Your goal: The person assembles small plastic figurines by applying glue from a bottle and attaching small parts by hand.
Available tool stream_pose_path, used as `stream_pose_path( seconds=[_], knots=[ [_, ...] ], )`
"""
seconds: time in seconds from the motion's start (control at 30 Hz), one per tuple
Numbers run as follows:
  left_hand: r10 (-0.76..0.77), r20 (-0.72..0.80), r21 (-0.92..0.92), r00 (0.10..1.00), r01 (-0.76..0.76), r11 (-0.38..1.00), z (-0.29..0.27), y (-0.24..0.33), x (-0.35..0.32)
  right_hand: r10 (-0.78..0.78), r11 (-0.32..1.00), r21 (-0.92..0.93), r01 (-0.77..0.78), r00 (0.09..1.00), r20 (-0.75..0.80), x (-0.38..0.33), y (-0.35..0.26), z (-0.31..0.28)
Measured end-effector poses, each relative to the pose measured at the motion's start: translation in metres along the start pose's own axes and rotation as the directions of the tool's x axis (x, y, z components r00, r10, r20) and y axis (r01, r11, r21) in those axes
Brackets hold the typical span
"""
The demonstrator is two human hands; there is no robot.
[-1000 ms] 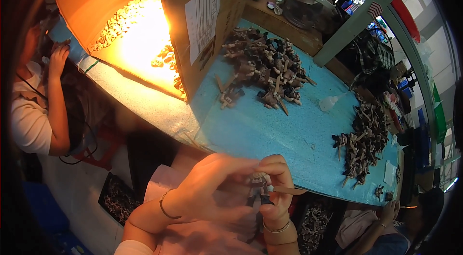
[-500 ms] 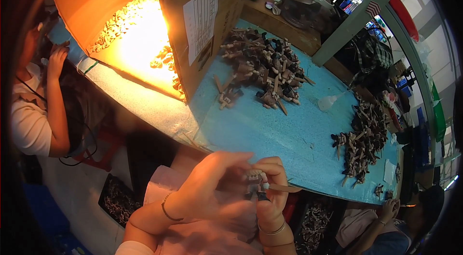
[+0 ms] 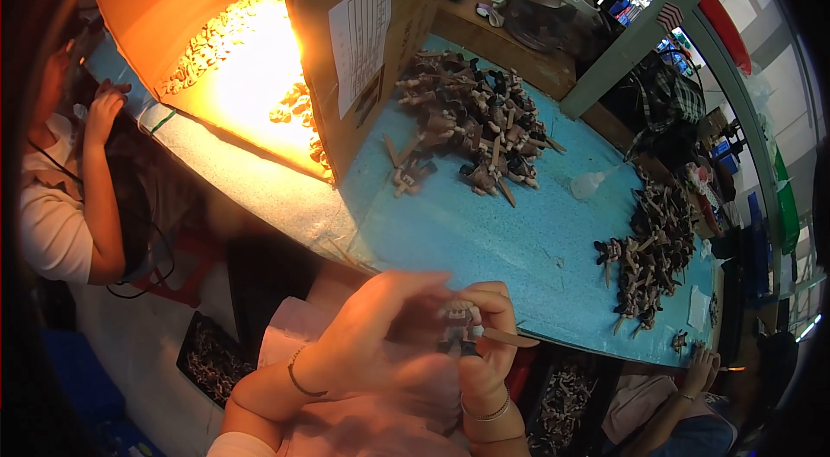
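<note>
My right hand (image 3: 490,351), near the table's front edge, has its fingers closed around a small figurine (image 3: 458,320) with a pale top and dark lower parts. A flat wooden stick (image 3: 512,338) juts out to the right from the figurine. On the figurine's other side my left hand (image 3: 367,332) is cupped close against it, index finger arched above and thumb below. Motion smears its fingers, and whether they grip anything is hidden. Both hands are above my lap, over pink cloth (image 3: 294,327).
On the blue table (image 3: 450,232) lie piles of figurines with sticks, one behind (image 3: 484,124) and one at right (image 3: 653,258). A small white bottle (image 3: 586,185) stands between. A lamp-lit cardboard box (image 3: 346,111) holds small pieces. Co-workers sit left (image 3: 65,223) and right (image 3: 674,409).
My hands stay almost in place, with small finger movements at the figurine. The wooden stick tilts slightly. At the left, the co-worker's hand has shifted a little.
</note>
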State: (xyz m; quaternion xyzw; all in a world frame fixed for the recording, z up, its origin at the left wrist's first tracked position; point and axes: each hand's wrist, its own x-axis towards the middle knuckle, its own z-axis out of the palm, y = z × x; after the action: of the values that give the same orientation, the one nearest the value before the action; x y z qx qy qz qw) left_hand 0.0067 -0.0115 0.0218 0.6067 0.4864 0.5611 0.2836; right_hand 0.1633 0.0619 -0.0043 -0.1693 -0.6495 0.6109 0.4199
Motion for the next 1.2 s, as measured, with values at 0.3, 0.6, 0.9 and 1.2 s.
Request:
stream_pose_path(
  seconds=[0.3,0.6,0.9,1.2],
  knots=[
    [-0.058,-0.043,-0.07,0.997,0.055,0.996,0.005,0.001,-0.002,0.045,0.997,0.059,-0.044,0.999,-0.026,-0.001,-0.003,0.003],
    [-0.055,-0.01,-0.033,0.998,0.055,0.998,0.001,0.0,-0.004,0.07,0.995,0.069,-0.068,0.997,-0.027,-0.001,-0.003,0.004],
    [0.015,-0.064,-0.042,0.998,-0.017,0.999,0.002,-0.003,-0.004,0.012,0.982,-0.187,0.004,0.997,0.082,0.009,-0.025,-0.004],
    [0.142,0.0,-0.009,0.99,-0.142,0.99,0.0,0.001,0.0,-0.217,0.823,-0.513,0.244,0.97,0.113,0.007,-0.042,-0.003]
  ],
)
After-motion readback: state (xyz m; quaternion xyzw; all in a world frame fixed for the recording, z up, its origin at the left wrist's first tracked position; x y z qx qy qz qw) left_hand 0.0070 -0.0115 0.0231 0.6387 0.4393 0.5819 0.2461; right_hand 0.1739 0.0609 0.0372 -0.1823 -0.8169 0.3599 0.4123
